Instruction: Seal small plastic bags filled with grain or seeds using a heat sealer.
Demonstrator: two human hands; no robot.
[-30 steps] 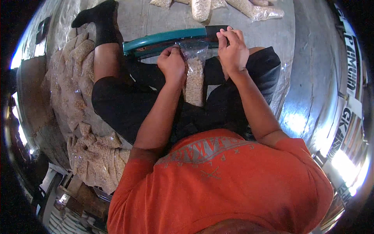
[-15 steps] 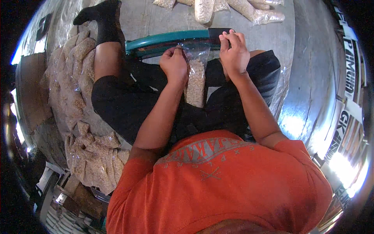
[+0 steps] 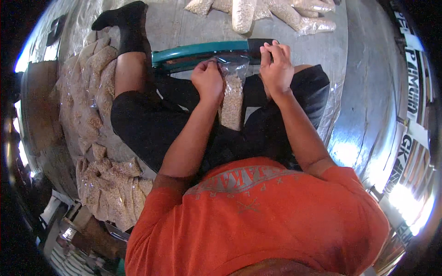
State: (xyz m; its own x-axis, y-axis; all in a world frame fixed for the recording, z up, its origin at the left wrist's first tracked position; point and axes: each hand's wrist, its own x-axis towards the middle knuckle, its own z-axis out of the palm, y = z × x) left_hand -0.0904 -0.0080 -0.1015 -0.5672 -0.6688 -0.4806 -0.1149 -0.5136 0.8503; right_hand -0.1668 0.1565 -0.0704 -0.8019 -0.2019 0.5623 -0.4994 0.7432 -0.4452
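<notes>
A clear plastic bag [image 3: 232, 102] filled with pale, puffed-looking pieces hangs upright between my thighs, its unfilled top lying at a long green bag sealer [image 3: 198, 49]. My left hand [image 3: 208, 82] is closed, pinching the bag's upper left edge between thumb and fingers. Bent over the black end of the sealer's arm, my right hand [image 3: 277, 66] grips it from above. The bag's mouth runs under the green arm, so its very edge is hidden. I cannot tell whether the arm is pressed fully down.
Filled bags [image 3: 85, 87] lie heaped on the floor to my left, with another pile [image 3: 113, 184] nearer my body. Several more filled bags [image 3: 276, 14] lie beyond the sealer. My legs are folded around the work, and a sock-covered foot [image 3: 122, 23] extends at far left.
The whole view has shifted slightly, so the sealer and bag appear a little lower. Both hands keep nearly the same grip and place.
</notes>
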